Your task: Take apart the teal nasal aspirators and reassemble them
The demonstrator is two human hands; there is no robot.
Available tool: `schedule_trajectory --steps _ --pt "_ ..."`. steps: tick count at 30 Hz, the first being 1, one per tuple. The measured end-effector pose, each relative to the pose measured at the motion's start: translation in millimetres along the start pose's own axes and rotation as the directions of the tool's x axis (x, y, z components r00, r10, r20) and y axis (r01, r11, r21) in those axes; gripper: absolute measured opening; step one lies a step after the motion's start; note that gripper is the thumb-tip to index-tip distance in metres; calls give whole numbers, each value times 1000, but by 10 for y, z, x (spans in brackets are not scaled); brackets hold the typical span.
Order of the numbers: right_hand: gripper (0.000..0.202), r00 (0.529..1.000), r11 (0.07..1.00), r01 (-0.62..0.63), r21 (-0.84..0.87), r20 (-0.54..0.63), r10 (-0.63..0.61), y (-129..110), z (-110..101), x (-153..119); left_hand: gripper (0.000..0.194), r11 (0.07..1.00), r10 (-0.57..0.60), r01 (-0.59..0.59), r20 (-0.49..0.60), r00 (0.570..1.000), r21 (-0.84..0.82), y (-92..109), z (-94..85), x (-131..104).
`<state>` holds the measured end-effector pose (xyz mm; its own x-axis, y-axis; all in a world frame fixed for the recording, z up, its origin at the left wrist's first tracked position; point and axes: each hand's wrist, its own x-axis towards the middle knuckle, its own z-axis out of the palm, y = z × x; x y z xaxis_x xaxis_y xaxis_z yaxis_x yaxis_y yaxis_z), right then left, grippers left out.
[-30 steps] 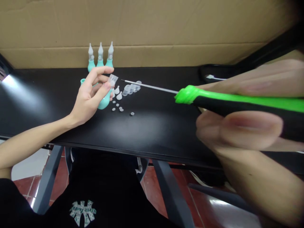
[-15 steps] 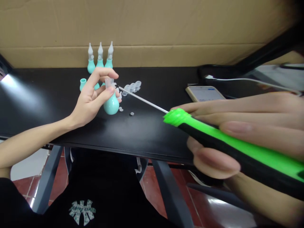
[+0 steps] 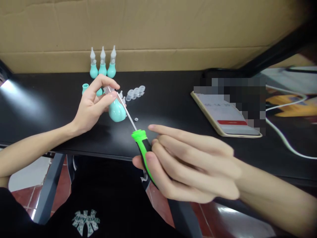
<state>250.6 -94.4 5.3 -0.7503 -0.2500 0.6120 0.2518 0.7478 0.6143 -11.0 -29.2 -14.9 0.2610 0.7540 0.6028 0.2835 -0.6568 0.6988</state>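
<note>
My left hand (image 3: 95,102) is closed on a teal bulb nasal aspirator (image 3: 117,110), which tilts with its clear collar between thumb and index finger. In my right hand (image 3: 190,162) is a screwdriver (image 3: 142,143) with a green and black handle. Its metal shaft slants up to the left, and the tip is by the clear collar near my left thumb; whether it touches is hard to see. Behind the left hand, partly hidden, are a teal bulb (image 3: 85,87) with an open mouth and another teal bulb (image 3: 99,92).
Three assembled aspirators (image 3: 102,64) stand in a row against the cardboard wall (image 3: 158,33). Several clear plastic cups (image 3: 135,93) lie right of the left hand, with a small ring (image 3: 136,119) nearer. A phone (image 3: 223,112) and white cable (image 3: 281,137) lie on the right of the black table (image 3: 168,86).
My right hand has moved left and away from the camera, with the screwdriver now steeper. The left hand has tilted the aspirator's collar to the left. More of the phone shows.
</note>
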Motion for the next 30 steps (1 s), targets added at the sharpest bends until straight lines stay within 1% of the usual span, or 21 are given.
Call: schedule_trajectory --steps 1,3,5,7,9,12,17,19,23,30 --pt "17 999 999 29 -26 -19 -29 1 27 7 18 998 -23 24 18 1000 -56 10 0 -1" --pt "16 997 995 66 -72 -41 -69 -15 77 18 18 971 -70 82 63 996 -224 36 8 0" --pt "15 995 993 77 -93 -54 -82 -42 124 24 19 930 -100 118 68 993 -348 66 22 3" --pt "15 992 992 86 -92 -82 -93 -65 168 23 21 888 -133 149 67 989 -436 94 35 7" --pt "15 988 990 102 -95 -105 -112 -76 203 21 24 855 -161 177 76 984 -488 116 45 12" --pt "15 985 984 136 -112 -96 -147 -68 223 24 25 829 -172 191 86 981 -526 141 54 19" --pt "14 981 974 171 -148 -62 -182 -45 205 36 25 806 -147 171 88 985 -567 185 69 27" --pt "14 979 973 181 -144 -69 -192 -48 209 33 25 799 -152 176 90 984 -575 203 70 29" --pt "14 971 970 203 -135 -96 -217 -56 245 22 26 792 -148 178 98 984 -584 218 67 34" --pt "16 967 966 224 -130 -94 -237 -21 251 36 26 811 -126 161 101 987 -562 190 63 31"
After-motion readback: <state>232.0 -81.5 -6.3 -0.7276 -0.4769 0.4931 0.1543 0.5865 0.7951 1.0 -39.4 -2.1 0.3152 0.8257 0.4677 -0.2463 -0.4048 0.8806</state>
